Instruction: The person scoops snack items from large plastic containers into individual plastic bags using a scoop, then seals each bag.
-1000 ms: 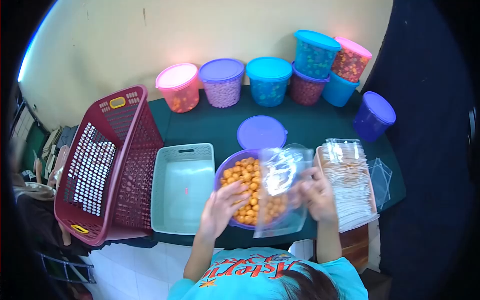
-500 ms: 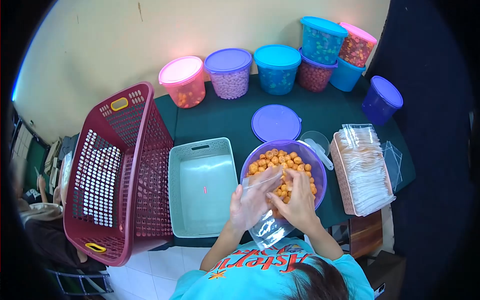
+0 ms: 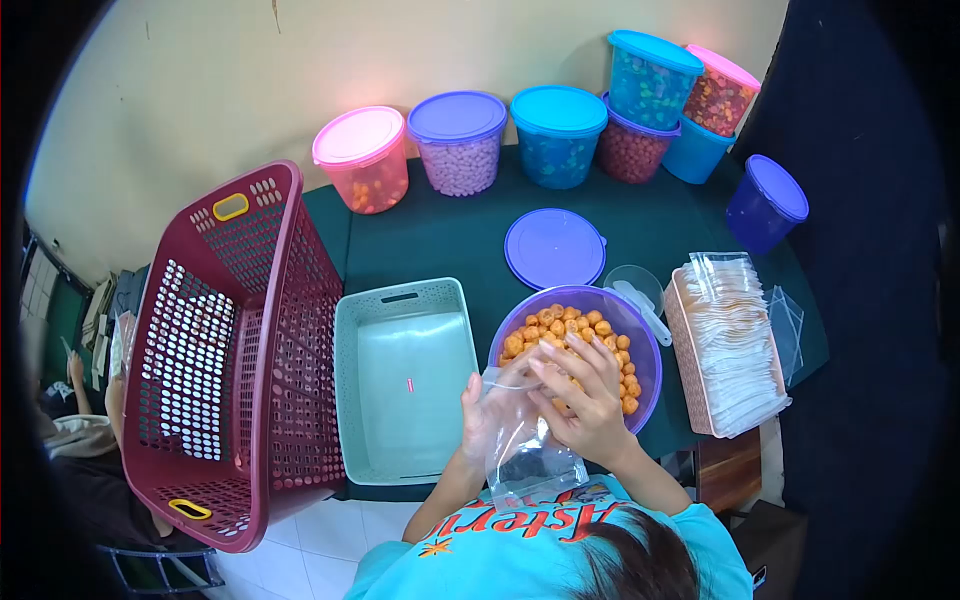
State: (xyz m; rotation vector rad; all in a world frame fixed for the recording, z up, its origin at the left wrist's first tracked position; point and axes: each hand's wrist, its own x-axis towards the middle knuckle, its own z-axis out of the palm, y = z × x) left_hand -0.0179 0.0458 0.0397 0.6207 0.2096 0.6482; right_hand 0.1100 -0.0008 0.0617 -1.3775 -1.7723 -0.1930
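Clear plastic bag (image 3: 535,465): at the near rim of the purple tub (image 3: 650,375), mouth end towards the orange balls (image 3: 565,325), apparently to keep it close to them
Left hand (image 3: 483,415): thumb raised, palm against the bag as if backing the limp film; its fingers are partly covered, so I cannot tell if they pinch
Right hand (image 3: 585,395): fingers loosely spread near the bag's mouth; any thumb pinch is unclear
Stacked bags (image 3: 735,340): packed in a pink basket (image 3: 697,375) on the counter (image 3: 430,235), probably for easy reach
Purple lid (image 3: 555,248): beyond the tub, leaving it uncovered
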